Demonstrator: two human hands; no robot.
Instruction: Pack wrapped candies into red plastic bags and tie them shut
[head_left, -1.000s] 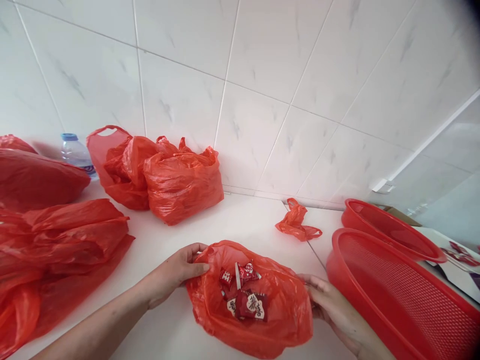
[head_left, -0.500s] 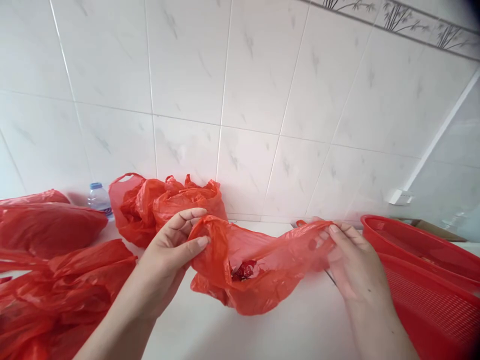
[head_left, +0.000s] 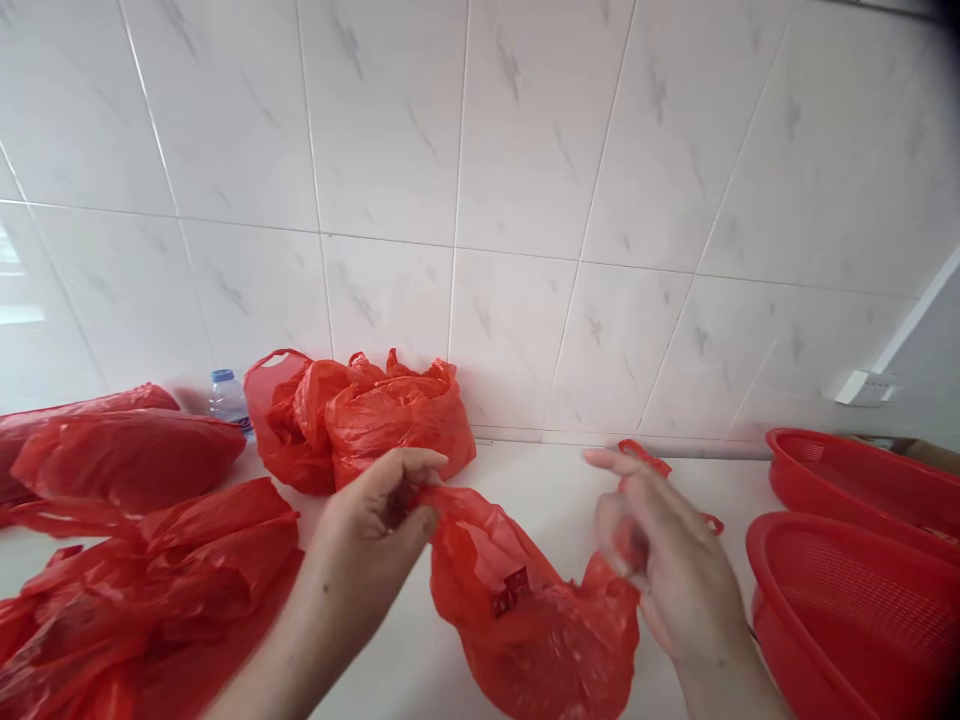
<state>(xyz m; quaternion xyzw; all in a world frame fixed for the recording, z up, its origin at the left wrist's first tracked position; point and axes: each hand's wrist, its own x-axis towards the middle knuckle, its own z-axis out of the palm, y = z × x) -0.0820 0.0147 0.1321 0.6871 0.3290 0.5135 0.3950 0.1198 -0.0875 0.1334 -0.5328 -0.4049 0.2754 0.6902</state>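
A thin red plastic bag (head_left: 540, 630) hangs between my hands above the white table, its mouth spread and sagging. Something small and dark red (head_left: 512, 590) shows inside; its kind I cannot make out. My left hand (head_left: 386, 525) pinches the bag's upper left edge between thumb and fingers. At the bag's right side is my right hand (head_left: 671, 565), smeared by motion. Its index finger points out to the left, while the other fingers curl round a bit of red plastic at the bag's right end.
Filled red bags (head_left: 397, 415) stand against the tiled wall, beside a clear bottle with a blue cap (head_left: 227, 400). More red bags (head_left: 150, 590) lie at left. Two red plastic baskets (head_left: 780, 600) are at right. Small red pieces (head_left: 646, 458) lie on the white table (head_left: 525, 460).
The bag has dropped lower and its mouth has slackened. My right hand has moved down and inward, its index finger now stretched out. My left hand keeps its pinch, slightly lower. The view has shifted.
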